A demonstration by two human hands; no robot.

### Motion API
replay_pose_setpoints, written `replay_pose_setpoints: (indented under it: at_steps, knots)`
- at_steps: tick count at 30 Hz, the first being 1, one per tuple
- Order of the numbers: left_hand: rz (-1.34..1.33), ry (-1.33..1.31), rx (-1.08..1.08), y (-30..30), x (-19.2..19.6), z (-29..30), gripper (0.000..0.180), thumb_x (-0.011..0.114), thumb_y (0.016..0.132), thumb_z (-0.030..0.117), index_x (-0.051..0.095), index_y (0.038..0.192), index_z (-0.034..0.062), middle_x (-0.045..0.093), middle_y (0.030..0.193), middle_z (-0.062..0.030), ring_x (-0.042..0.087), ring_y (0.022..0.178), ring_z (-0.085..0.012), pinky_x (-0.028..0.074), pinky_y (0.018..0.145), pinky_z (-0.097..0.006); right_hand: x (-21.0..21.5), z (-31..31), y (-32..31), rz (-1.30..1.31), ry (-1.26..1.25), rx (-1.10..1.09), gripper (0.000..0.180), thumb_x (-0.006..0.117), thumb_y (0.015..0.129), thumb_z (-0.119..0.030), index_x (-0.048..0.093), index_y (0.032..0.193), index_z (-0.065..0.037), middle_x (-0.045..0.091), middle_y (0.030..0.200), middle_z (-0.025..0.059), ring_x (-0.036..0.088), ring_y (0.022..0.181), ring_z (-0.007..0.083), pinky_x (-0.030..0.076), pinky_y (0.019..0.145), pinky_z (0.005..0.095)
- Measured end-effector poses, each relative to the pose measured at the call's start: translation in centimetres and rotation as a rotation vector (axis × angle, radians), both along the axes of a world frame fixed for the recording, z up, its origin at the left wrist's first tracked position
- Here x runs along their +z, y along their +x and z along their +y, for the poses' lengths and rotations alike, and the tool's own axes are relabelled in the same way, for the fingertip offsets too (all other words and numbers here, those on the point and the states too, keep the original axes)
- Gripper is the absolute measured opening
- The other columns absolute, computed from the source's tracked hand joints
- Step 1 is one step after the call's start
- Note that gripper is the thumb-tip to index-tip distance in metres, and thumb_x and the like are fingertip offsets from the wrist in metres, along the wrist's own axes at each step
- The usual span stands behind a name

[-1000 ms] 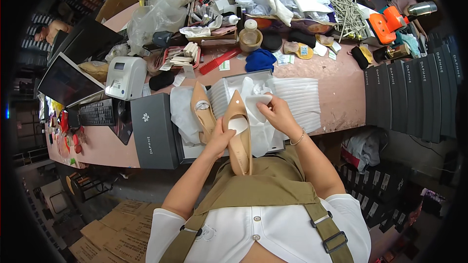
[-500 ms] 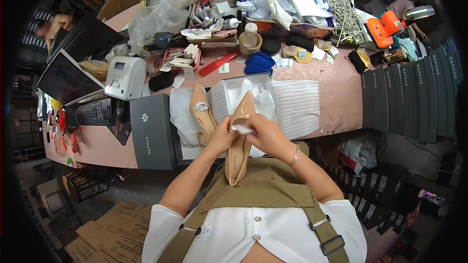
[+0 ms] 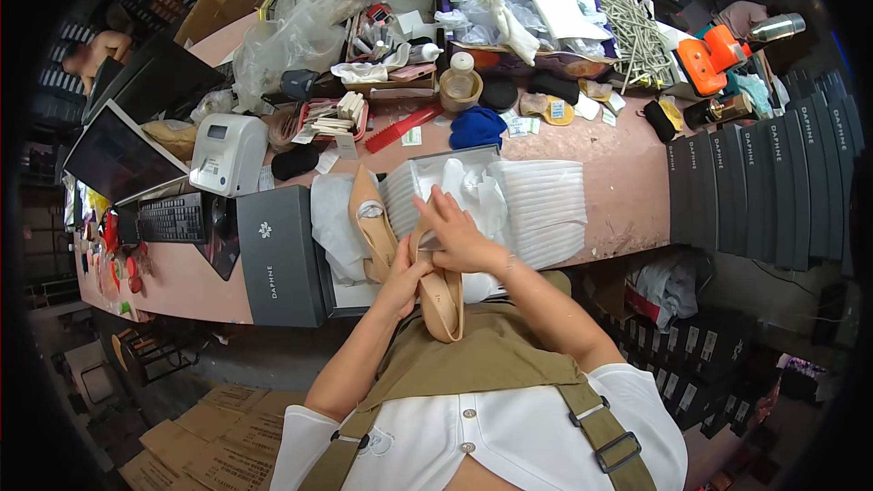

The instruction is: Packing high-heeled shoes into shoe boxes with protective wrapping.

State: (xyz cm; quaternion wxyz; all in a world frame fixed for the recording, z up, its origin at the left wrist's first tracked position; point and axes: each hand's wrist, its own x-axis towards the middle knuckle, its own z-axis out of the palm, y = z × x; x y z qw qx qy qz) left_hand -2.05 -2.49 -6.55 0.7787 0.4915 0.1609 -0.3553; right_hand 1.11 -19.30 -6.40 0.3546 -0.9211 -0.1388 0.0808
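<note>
A beige pointed flat shoe [image 3: 443,314] is tilted above my lap, its rounded back end toward me. My left hand [image 3: 400,284] is closed around its left side. Over its front part lies my right hand [image 3: 459,238], fingers stretched and apart, hiding most of the toe. The matching beige shoe [image 3: 371,223], with white stuffing in its toe, rests on white tissue [image 3: 332,209] just left of my hands. Under it is an opened grey shoe box, partly hidden, with a white ribbed padding sheet [image 3: 546,209] spread to the right.
A grey box lid [image 3: 280,259] stands at the left, near a keyboard [image 3: 173,218] and a white label printer [image 3: 227,155]. Dark shoe boxes [image 3: 759,186] line the right. Behind are a red comb [image 3: 400,129], a blue cloth [image 3: 477,128] and bins of supplies.
The small white piece in my right hand no longer shows. That hand has opened and spread over the shoe's front. My left hand and the shoe have shifted slightly toward me.
</note>
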Motion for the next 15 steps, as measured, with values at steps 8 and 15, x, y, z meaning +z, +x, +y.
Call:
replay_pose_setpoints:
  at_steps: [8,15]
  knots:
    - [0.044,-0.012,0.08,0.1,0.5,0.1,0.068,0.057,0.087,0.009,0.022,0.145,0.0078,0.038,0.138,-0.0114,0.041,0.124,-0.02,0.036,0.102,-0.032,-6.5,-6.1,4.9,-0.179,-0.676,0.042,0.031,0.051,0.078,-0.004,0.057,0.108,-0.006,0.066,0.082,0.0114,0.059,0.096,0.0285,0.025,0.106,0.0528]
    - [0.071,-0.073,0.131,-0.4,-0.7,0.5,0.058,0.051,0.097,0.036,0.026,0.143,0.013,0.04,0.136,-0.0076,0.04,0.124,-0.0184,0.036,0.101,-0.032,6.6,-4.3,-0.3,0.694,0.532,0.129,0.044,0.064,0.077,-0.012,0.049,0.118,-0.004,0.062,0.081,0.0116,0.059,0.076,0.0219,0.045,0.075,0.031]
